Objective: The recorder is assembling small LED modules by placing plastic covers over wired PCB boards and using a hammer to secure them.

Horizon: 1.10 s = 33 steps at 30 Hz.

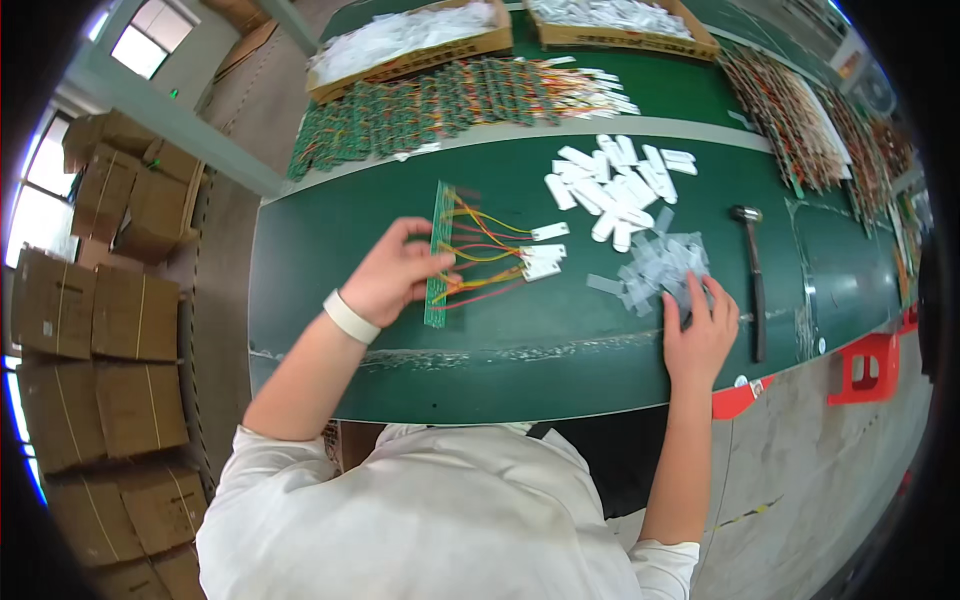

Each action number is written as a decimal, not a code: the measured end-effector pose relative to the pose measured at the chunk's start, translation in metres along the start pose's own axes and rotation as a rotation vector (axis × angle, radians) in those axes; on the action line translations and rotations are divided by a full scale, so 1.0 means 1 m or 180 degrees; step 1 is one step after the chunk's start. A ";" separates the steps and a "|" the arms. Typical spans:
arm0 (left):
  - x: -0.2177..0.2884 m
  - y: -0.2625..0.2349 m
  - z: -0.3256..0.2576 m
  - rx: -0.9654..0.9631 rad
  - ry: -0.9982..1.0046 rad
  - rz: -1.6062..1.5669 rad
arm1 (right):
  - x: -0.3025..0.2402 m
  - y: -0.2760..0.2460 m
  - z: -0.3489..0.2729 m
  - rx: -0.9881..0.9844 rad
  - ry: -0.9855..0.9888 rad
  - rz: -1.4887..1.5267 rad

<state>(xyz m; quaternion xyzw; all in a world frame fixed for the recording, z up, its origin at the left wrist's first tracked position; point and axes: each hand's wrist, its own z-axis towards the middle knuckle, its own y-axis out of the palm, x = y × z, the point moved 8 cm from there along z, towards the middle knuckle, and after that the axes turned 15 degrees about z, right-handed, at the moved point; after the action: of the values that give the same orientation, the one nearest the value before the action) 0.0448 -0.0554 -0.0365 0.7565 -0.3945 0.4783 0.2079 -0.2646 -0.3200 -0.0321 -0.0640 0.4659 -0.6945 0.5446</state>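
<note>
My left hand point(385, 272), with a white band on its wrist, is closed on a narrow green circuit board strip point(438, 225), tilted upright over the table. Red and yellow wires point(490, 245) run from the strip to several small white tabs point(541, 262) on its right. At a pile of small translucent plastic pieces point(655, 268), my right hand point(702, 330) reaches in with thumb and fingers apart, its fingertips at the pile's near right edge. Beyond that pile lies a heap of white oblong plastic pieces point(615, 185).
A hammer point(756, 280) lies right of my right hand on the green table point(340, 230). Farther back are rows of wired green boards point(430, 105) and two cardboard trays point(415, 58) of white pieces. More wired bundles point(790, 120) lie far right. Red stools point(865, 370) stand beyond the near edge.
</note>
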 end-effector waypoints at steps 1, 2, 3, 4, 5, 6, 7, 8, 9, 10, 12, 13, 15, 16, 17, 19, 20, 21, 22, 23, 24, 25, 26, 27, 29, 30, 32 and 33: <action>-0.021 -0.003 -0.009 0.0115 -0.0201 -0.0108 | 0.005 -0.005 -0.001 0.0003 0.0060 -0.0089; -0.037 -0.005 -0.018 0.0256 -0.0258 -0.0104 | 0.009 -0.010 -0.001 0.0004 0.0117 -0.0181; -0.044 -0.011 -0.023 0.0302 -0.0265 -0.0144 | 0.007 -0.006 0.000 -0.0027 0.0070 -0.0159; -0.044 -0.021 -0.028 0.0463 0.0016 0.0300 | 0.006 -0.004 0.001 0.0012 0.0061 -0.0224; -0.042 -0.030 -0.033 0.0623 0.0286 0.0746 | 0.004 0.000 0.002 0.0048 0.0050 -0.0290; -0.041 -0.040 -0.042 0.0846 0.0395 0.1272 | -0.003 0.003 0.001 0.0032 0.0027 -0.0317; -0.034 -0.041 -0.048 0.0883 0.0336 0.1183 | -0.003 0.006 0.004 -0.0054 -0.0044 -0.0322; -0.010 -0.043 -0.053 0.1085 0.0434 0.2365 | -0.002 0.005 0.004 -0.0028 -0.0045 -0.0332; 0.003 -0.043 -0.058 0.1255 0.0479 0.3557 | 0.000 0.002 0.003 -0.0029 -0.0054 -0.0313; 0.013 -0.045 -0.061 0.1632 0.0919 0.3959 | -0.003 -0.008 0.003 0.0118 -0.0174 0.0025; 0.037 -0.046 -0.063 0.2090 0.1587 0.4342 | -0.015 -0.023 0.004 0.0089 0.0001 0.0420; 0.047 -0.038 -0.060 0.1962 0.1927 0.4237 | -0.029 -0.025 0.005 0.0125 0.0165 0.0887; 0.048 -0.004 -0.052 0.1344 0.2407 0.4537 | -0.114 -0.028 0.008 -0.0177 -0.0283 0.1721; 0.047 0.018 -0.051 0.0882 0.2490 0.4600 | -0.160 -0.025 0.008 -0.0385 -0.0635 0.2198; 0.043 0.036 -0.051 0.0681 0.2639 0.4696 | -0.202 -0.016 0.007 -0.0810 -0.1027 0.2159; 0.031 0.068 -0.039 0.0405 0.2886 0.4593 | -0.266 -0.001 0.005 -0.1399 -0.1590 0.2018; 0.032 0.075 -0.039 0.0396 0.2923 0.4540 | -0.284 0.005 0.003 -0.1467 -0.1698 0.2112; 0.032 0.081 -0.042 0.0177 0.2959 0.4420 | -0.293 0.012 0.002 -0.1496 -0.1716 0.2085; 0.031 0.089 -0.044 -0.0062 0.3014 0.4289 | -0.302 0.017 -0.001 -0.1525 -0.1857 0.2170; 0.031 0.092 -0.045 -0.0059 0.3032 0.4244 | -0.308 0.020 -0.001 -0.1560 -0.2001 0.2265; 0.039 0.108 -0.046 -0.0192 0.3272 0.3866 | -0.304 0.015 0.006 -0.1515 -0.1905 0.2088; 0.036 0.109 -0.045 -0.0201 0.3320 0.3539 | -0.303 0.024 0.011 -0.1595 -0.1824 0.2019; 0.033 0.110 -0.043 -0.0209 0.3361 0.3213 | -0.302 0.031 0.014 -0.1673 -0.1743 0.1950; 0.030 0.109 -0.040 -0.0216 0.3401 0.2895 | -0.301 0.038 0.018 -0.1697 -0.1739 0.1942; 0.024 0.109 -0.033 -0.0232 0.3468 0.2264 | -0.294 0.041 0.027 -0.1453 -0.1612 0.1922; 0.024 0.103 -0.032 -0.0203 0.3490 0.1973 | -0.296 0.039 0.031 -0.1445 -0.1638 0.2024; 0.022 0.090 -0.030 -0.0139 0.3529 0.1401 | -0.295 0.037 0.034 -0.1446 -0.1678 0.2136; 0.028 0.089 -0.034 -0.0150 0.3535 0.1396 | -0.293 0.034 0.035 -0.1419 -0.1657 0.2193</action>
<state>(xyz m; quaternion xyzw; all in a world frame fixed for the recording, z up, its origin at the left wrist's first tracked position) -0.0390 -0.0967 -0.0014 0.2893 -0.3842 0.8252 0.2962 -0.1032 -0.1006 0.0860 -0.1927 0.4457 -0.3180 0.8143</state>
